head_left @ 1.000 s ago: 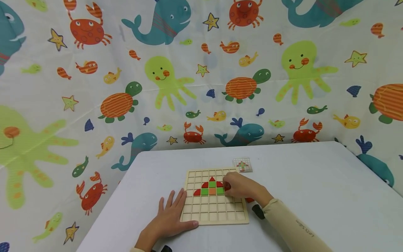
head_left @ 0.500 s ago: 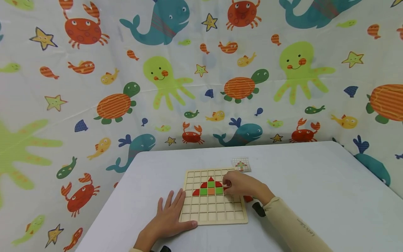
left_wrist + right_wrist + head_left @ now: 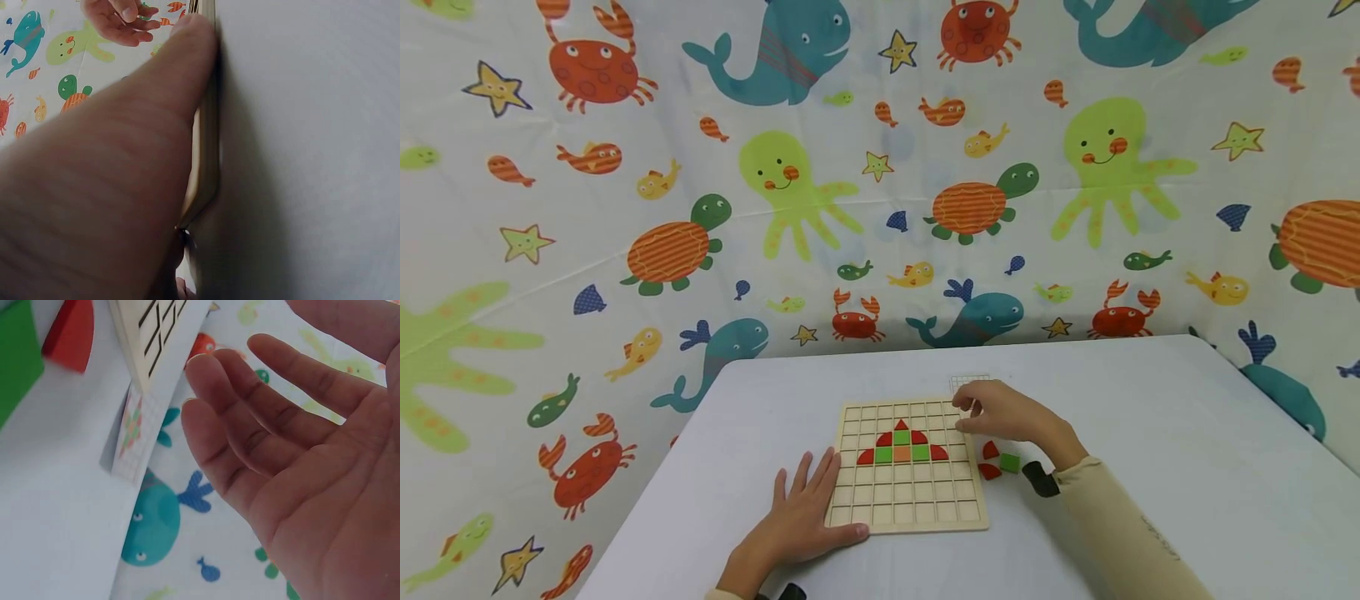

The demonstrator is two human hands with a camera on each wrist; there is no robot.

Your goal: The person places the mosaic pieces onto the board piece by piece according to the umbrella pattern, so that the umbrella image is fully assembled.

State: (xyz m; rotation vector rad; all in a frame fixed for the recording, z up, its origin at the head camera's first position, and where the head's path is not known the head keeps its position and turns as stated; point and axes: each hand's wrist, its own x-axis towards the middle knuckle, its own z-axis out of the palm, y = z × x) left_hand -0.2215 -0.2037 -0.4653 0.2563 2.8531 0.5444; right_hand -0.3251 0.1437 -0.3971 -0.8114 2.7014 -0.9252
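Note:
A square wooden grid board (image 3: 907, 505) lies on the white table, with red, green and orange pieces set in its upper half. Among them are a red triangle (image 3: 901, 425) at the top, an orange square (image 3: 902, 454) and a red rounded piece (image 3: 938, 452) at the right end of the lower row. My left hand (image 3: 797, 521) rests at the board's left edge, fingers spread and thumb along the front edge. Above the board's upper right corner hovers my right hand (image 3: 1003, 411), fingers loosely bent; the right wrist view shows them holding nothing.
Right of the board lie two loose red pieces (image 3: 990, 472) and a green square (image 3: 1010, 463). A small pattern card (image 3: 970, 382) sits behind the board, partly hidden by my right hand. A sea-animal curtain (image 3: 895, 183) hangs behind the table.
My right hand has let go of the red rounded piece, now seen in the lower row, and moved up and right. The loose pieces show more fully. My left hand stays put.

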